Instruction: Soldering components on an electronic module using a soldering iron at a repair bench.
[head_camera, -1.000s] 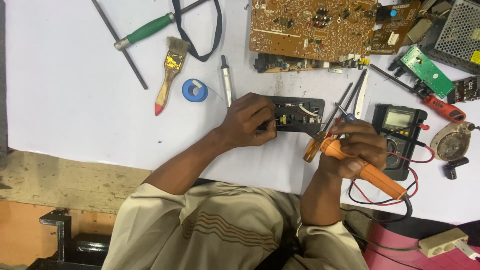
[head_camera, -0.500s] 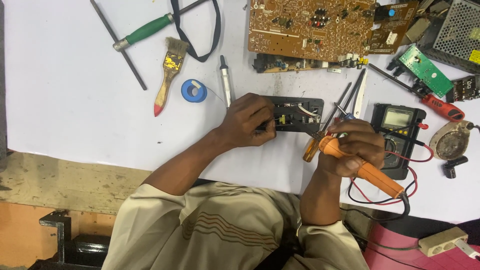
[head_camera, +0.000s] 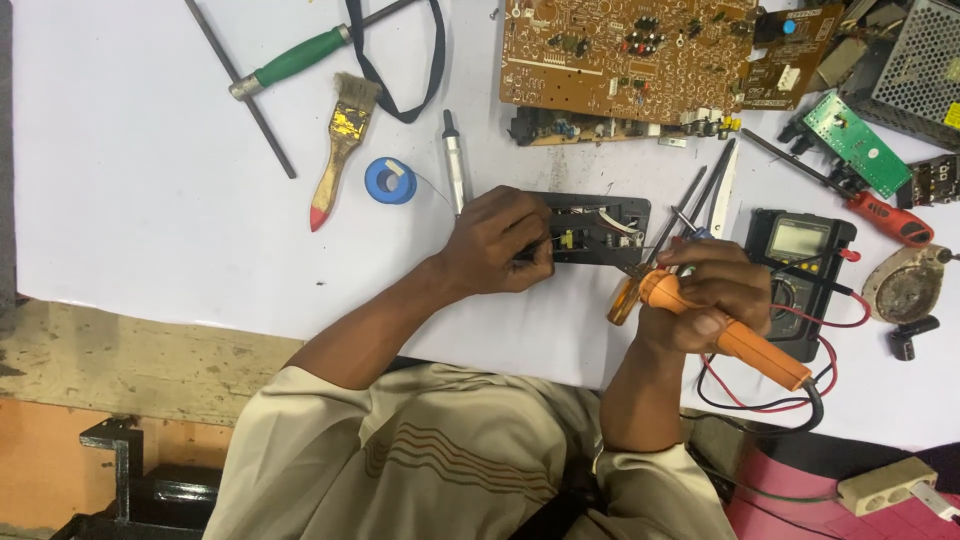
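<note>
On the white bench (head_camera: 150, 200) we see the small black board (head_camera: 600, 228) lying flat; our left hand (head_camera: 500, 242) presses closed on its near end to steady it. Our right hand (head_camera: 715, 300) grips the orange soldering iron (head_camera: 735, 340), tip angled toward the board's right edge.

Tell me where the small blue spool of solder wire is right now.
In the head view, the small blue spool of solder wire lies on the white table, between the wooden-handled paintbrush and the silver pen-shaped tool, to the upper left of the left hand.

Orange-handled soldering iron (head_camera: 735, 340) lies tilted, tip toward the small black circuit module (head_camera: 600, 225).
</note>
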